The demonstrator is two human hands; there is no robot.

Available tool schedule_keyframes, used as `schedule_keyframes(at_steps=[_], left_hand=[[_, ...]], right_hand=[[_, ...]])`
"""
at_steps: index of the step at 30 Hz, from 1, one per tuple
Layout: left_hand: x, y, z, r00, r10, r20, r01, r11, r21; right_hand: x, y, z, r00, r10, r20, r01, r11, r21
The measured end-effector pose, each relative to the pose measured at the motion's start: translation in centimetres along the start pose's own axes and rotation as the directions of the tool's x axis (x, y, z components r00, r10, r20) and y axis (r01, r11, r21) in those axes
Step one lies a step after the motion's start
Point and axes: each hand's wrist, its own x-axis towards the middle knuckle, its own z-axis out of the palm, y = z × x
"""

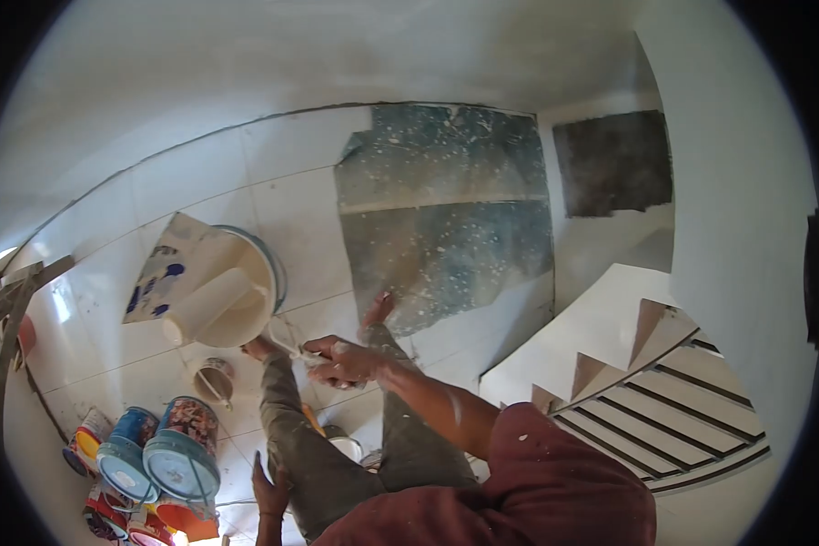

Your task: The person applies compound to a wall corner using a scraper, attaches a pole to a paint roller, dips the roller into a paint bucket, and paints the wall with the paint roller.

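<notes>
My right hand (344,362) is closed around the handle of a paint roller (211,305). The white roller sleeve lies over a bucket (277,273) of cream-coloured paint, near a tilted board (157,259) with blue smears on it. Whether the sleeve presses on the board or only hangs above it, I cannot tell. Down by my left leg, my left hand (269,487) is empty with its fingers apart. Beside the bucket stands a small pot (213,380) with a thin handle sticking out.
Paint-spattered sheeting (446,227) covers floor tiles ahead, against the wall. A dark mat (613,164) lies farther right. Stacked paint buckets (182,460) stand lower left, near a wooden frame (14,318). A stair railing (664,405) runs at right. Another container (346,446) sits between my legs.
</notes>
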Motion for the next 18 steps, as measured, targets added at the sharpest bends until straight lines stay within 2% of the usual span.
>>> schedule_keyframes(at_steps=[1,2,4,6,8,12,14,15,18], left_hand=[[-1.6,1.9,2.4,0.994,0.007,0.111,0.004,0.995,-0.095],[-2.5,4.7,4.9,0.99,-0.121,0.076,0.139,0.942,-0.306],[-2.2,4.9,7.7,0.989,-0.101,0.11,0.125,0.964,-0.234],[-1.9,9.5,9.8,0.984,-0.112,0.138,0.113,0.994,-0.002],[-1.1,12.9,12.5,0.988,-0.103,0.113,0.092,0.991,0.097],[3.0,24.4,14.3,0.989,0.086,0.12,-0.1,0.989,0.112],[4.5,30.6,15.2,0.966,0.191,0.176,-0.217,0.967,0.137],[5.1,33.6,15.6,0.963,0.16,0.216,-0.203,0.96,0.195],[6.9,39.2,17.1,0.919,0.285,0.271,-0.318,0.944,0.086]], right_hand=[[-1.6,-0.1,-0.2,1.0,-0.022,0.005,0.022,0.997,0.073],[-3.1,0.2,-0.9,0.999,-0.046,0.011,0.044,0.989,0.143],[-6.1,2.2,-3.4,0.997,-0.073,0.024,0.066,0.973,0.22],[-10.3,2.7,-6.4,0.996,-0.089,0.024,0.076,0.942,0.328],[-14.8,4.0,-9.9,0.991,-0.111,-0.074,0.13,0.929,0.348],[-23.4,2.8,-18.4,0.937,-0.139,-0.321,0.26,0.89,0.375],[-26.0,4.8,-23.8,0.832,-0.126,-0.541,0.315,0.909,0.272],[-26.9,4.9,-26.3,0.78,-0.133,-0.612,0.381,0.876,0.295],[-27.9,4.2,-34.0,0.605,-0.143,-0.783,0.589,0.743,0.319]])
